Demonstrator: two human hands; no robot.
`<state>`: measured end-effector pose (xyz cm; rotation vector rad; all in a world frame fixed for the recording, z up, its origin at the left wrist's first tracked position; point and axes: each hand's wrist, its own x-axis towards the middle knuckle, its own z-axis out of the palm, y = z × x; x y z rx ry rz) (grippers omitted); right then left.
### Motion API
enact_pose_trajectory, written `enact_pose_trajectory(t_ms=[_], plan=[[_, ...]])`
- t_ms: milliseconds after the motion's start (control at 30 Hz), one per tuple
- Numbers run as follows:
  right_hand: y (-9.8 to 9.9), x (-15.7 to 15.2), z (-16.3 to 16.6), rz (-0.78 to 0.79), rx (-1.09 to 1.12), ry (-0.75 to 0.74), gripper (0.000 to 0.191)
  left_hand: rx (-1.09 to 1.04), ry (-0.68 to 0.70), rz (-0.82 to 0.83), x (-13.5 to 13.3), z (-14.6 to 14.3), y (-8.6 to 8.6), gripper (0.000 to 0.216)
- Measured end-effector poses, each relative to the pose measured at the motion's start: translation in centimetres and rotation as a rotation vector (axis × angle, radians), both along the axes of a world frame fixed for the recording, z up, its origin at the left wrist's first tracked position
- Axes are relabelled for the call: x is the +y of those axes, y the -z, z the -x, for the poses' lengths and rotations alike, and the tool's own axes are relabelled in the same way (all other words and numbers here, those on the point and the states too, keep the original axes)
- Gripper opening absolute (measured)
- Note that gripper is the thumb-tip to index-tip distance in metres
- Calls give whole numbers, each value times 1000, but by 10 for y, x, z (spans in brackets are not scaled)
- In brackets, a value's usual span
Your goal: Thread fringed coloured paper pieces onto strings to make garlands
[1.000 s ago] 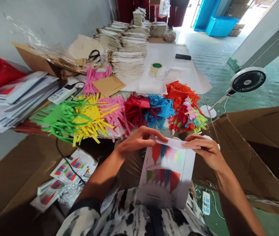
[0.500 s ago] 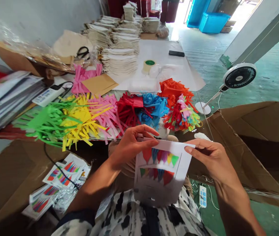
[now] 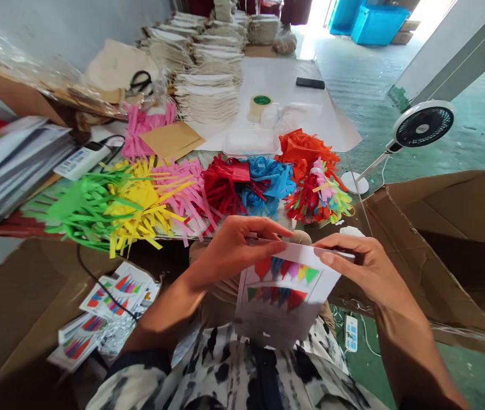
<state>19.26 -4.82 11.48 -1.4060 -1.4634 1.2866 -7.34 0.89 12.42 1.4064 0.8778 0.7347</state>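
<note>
printed packet (image 3: pixel 285 296) lower edge blurred; fingers (image 3: pixel 268 230) cover top corners.

A small packing workshop in a warehouse-like room. The desk (image 3: pixel 302 122) carries heaps of fringed coloured paper (image 3: pixel 139 199), with stacked pale bundles (image 3: pixel 208 74) at 12 o'clock and a tape roll (image 3: pixel 260 106) nearby. Open cardboard cartons (image 3: pixel 447 228) stand at 3 o'clock, on a bare green concrete floor (image 3: pixel 473 136) with a fan (image 3: pixel 424 126).
</note>
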Motion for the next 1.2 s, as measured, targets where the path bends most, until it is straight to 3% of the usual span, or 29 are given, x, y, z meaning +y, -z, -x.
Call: enact_pose_trajectory(t_ms=[167, 300, 567, 733, 867, 967, 1200], plan=[[10, 1, 0, 5, -47, 8, 32, 1, 75, -26, 9, 2, 16, 29], [23, 4, -9, -145, -99, 26, 28, 65, 68, -32, 24, 8, 33, 35], [38, 18, -20, -358, -174, -9, 23, -61, 108, -218, 41, 8, 44, 53], [49, 24, -21, -440, -143, -27, 29, -72, 54, -188, 37, 1, 52, 29], [51, 22, -16, -394, -190, 64, 33, -55, 4, -120, 34, -4, 52, 36], [54, 23, -13, -285, -104, 169, 30, -67, 27, -105, 33, -4, 50, 44], [64, 28, -12, -201, 92, 199, 29, -107, 45, -114, 36, -3, 51, 39]])
